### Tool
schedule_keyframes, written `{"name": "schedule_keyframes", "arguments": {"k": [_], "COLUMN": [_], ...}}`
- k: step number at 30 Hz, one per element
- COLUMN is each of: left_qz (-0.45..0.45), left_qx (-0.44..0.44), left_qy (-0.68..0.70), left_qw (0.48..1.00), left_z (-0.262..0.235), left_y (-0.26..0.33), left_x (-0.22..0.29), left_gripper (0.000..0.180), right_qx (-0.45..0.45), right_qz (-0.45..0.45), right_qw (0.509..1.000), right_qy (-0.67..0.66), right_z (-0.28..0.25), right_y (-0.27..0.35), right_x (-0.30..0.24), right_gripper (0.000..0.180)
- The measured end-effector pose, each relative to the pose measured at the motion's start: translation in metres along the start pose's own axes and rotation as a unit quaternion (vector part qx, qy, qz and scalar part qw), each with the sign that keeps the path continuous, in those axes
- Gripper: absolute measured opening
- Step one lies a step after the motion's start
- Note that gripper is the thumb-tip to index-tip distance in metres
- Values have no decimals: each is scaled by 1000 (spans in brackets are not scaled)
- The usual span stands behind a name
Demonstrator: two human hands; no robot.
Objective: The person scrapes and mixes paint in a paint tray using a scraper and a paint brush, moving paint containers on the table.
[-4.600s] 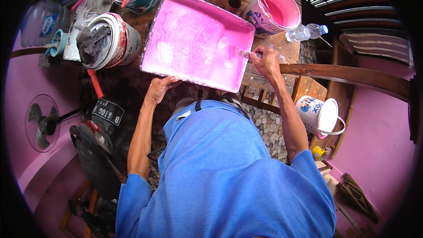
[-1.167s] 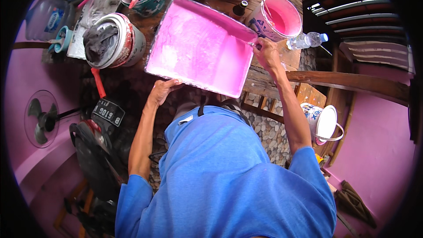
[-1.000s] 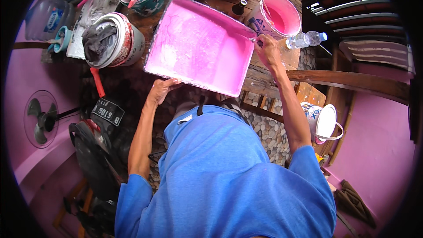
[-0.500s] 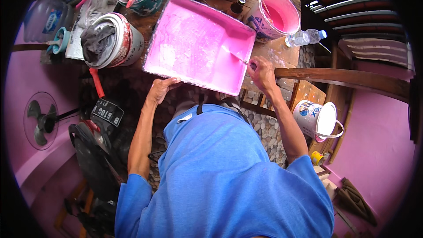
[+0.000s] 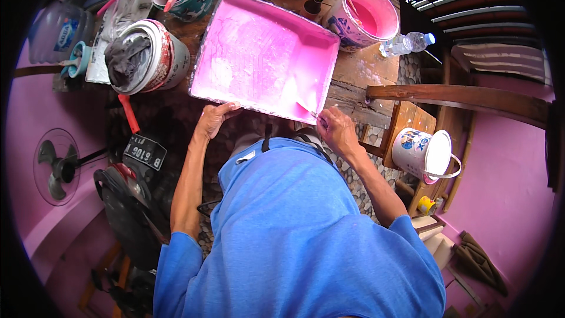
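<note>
A paint tray (image 5: 254, 53), coated inside with wet pink paint, lies tilted across the table edge in front of me. At its near rim my left hand (image 5: 215, 120) is closed, thumb on top and fingers underneath. My right hand (image 5: 336, 129) is closed round the handle of a putty knife (image 5: 305, 108). The knife's pale blade touches the paint in the tray's near right corner. My fingers hide most of its handle.
Behind the tray's right end stand a bucket of pink paint (image 5: 376, 16) with a stick in it and a dark bottle (image 5: 312, 6). A clear plastic bottle (image 5: 406, 44) lies beside them. Left are a rag-topped bucket (image 5: 168, 62) and a green bucket (image 5: 197, 0). A wooden rail (image 5: 459, 99) juts in right.
My right hand has drawn the putty knife down and left along the tray's right end, toward its near corner. My left hand keeps its place on the rim.
</note>
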State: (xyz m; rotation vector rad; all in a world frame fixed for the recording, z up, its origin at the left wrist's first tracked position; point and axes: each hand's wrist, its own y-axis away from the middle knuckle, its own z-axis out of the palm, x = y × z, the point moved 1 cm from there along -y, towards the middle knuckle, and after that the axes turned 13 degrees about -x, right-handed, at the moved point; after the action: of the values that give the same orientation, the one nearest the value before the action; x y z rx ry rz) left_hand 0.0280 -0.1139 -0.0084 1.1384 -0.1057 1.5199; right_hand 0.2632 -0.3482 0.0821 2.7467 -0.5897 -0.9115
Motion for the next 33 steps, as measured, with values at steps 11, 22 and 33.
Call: {"name": "schedule_keyframes", "arguments": {"k": [11, 22, 33], "left_qz": [3, 3, 1], "left_qx": [-3, 1, 9], "left_qy": [-3, -4, 1], "left_qw": [1000, 1000, 1000], "left_z": [-1, 1, 0], "left_y": [0, 2, 1], "left_x": [0, 1, 0], "left_gripper": [20, 19, 16], "right_qx": [-22, -15, 39], "right_qz": [-21, 1, 137], "right_qw": [994, 994, 956], "right_qy": [-101, -104, -258], "right_z": [-24, -42, -49], "right_y": [4, -53, -79], "right_x": [-3, 45, 92], "right_gripper": [12, 17, 19]}}
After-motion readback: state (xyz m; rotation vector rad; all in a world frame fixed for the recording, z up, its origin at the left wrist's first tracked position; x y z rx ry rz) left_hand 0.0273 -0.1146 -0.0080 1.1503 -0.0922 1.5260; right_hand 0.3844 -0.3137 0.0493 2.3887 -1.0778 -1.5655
